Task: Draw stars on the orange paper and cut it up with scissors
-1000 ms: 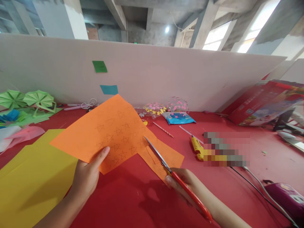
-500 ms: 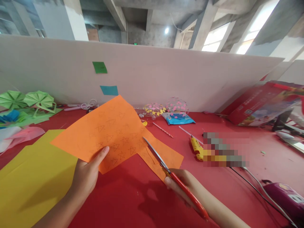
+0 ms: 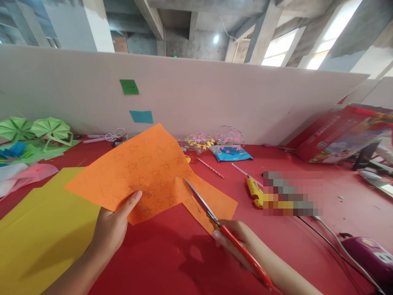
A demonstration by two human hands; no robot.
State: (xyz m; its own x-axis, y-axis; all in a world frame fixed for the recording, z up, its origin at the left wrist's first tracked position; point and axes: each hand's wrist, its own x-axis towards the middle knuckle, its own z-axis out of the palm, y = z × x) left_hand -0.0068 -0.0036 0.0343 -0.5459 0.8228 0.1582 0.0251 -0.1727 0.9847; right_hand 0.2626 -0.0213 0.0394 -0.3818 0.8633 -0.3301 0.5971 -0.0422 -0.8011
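Observation:
An orange sheet of paper [image 3: 147, 164] with several hand-drawn stars is pinched in my left hand [image 3: 112, 229], thumb on top and fingers hidden behind. My right hand [image 3: 236, 241] is wrapped round the red handles of a pair of scissors [image 3: 201, 200]. Their blades point up and left, and the tip lies at the right part of the sheet. To the right, a narrower part of orange paper [image 3: 219, 198] extends behind the blades; whether it is fully separate from the sheet I cannot tell.
Yellow paper [image 3: 46, 217] lies at left, with green folded paper shapes [image 3: 50, 128] behind. Farther back are a blue packet [image 3: 232, 153], a striped pencil [image 3: 211, 168] and star-covered clear domes [image 3: 199, 141]. A yellow glue gun [image 3: 254, 190], cables [image 3: 337, 246] and a purple object [image 3: 367, 256] are at right.
The orange sheet's right part has bent slightly beside the scissor blades, and its top corner has shifted a little to the right. Both hands stay nearly in place.

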